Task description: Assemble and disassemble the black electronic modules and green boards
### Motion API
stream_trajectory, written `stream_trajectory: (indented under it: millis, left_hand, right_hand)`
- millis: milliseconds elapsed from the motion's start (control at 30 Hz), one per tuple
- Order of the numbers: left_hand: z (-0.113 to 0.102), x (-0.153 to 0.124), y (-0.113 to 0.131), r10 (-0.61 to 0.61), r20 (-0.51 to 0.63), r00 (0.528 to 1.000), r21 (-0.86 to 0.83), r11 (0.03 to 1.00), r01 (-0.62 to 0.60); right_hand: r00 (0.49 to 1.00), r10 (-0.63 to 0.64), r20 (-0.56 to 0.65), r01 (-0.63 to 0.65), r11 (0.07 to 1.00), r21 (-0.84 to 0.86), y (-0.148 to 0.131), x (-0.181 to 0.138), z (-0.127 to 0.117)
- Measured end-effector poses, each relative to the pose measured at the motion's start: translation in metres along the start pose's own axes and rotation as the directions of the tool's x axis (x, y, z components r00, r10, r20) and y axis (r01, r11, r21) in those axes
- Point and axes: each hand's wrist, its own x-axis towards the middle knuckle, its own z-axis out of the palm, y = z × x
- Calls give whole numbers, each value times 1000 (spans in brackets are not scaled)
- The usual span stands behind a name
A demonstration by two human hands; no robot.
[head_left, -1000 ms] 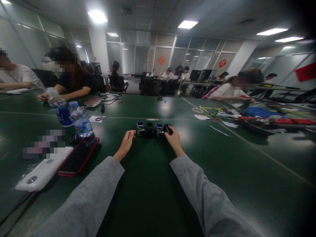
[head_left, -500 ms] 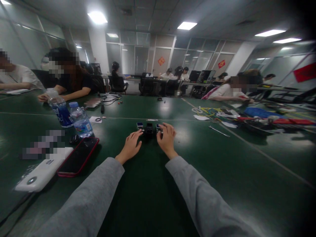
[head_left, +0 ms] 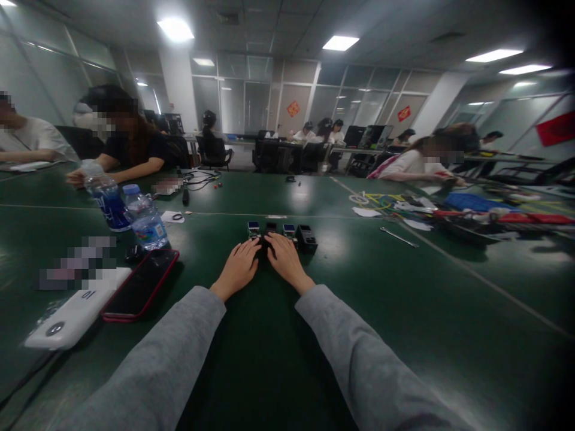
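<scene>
A row of small box-shaped devices stands on the dark green table [head_left: 269, 335] in front of me. From left to right they are a module with a bluish screen [head_left: 254, 227], a black box [head_left: 271, 227], another bluish-screened module [head_left: 288, 229] and a larger black box [head_left: 307, 239]. My left hand [head_left: 238, 264] lies at the near side of the leftmost module, fingers stretched forward and holding nothing visible. My right hand [head_left: 286, 258] reaches over the near part of the middle devices, fingertips at the first black box. Its fingers look extended, and they hide the lower part of those devices.
To the left are two plastic bottles [head_left: 147, 221], a red-edged phone [head_left: 141, 286] and a white power bank [head_left: 81, 311] with a cable. On the right lie a wrench [head_left: 399, 237] and a pile of cables and tools [head_left: 476, 218]. People sit around the table's far side.
My right hand has moved left, from the right-hand devices to the first black box, uncovering the larger black box. My left hand has stayed nearly in place.
</scene>
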Motion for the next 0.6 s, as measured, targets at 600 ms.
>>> stream_trajectory:
  millis: [600]
  left_hand:
    - [-1,0,-1,77,-28,997,333,941,-63]
  right_hand:
    - [998,-22,-67,27,997,74,14,-1,12]
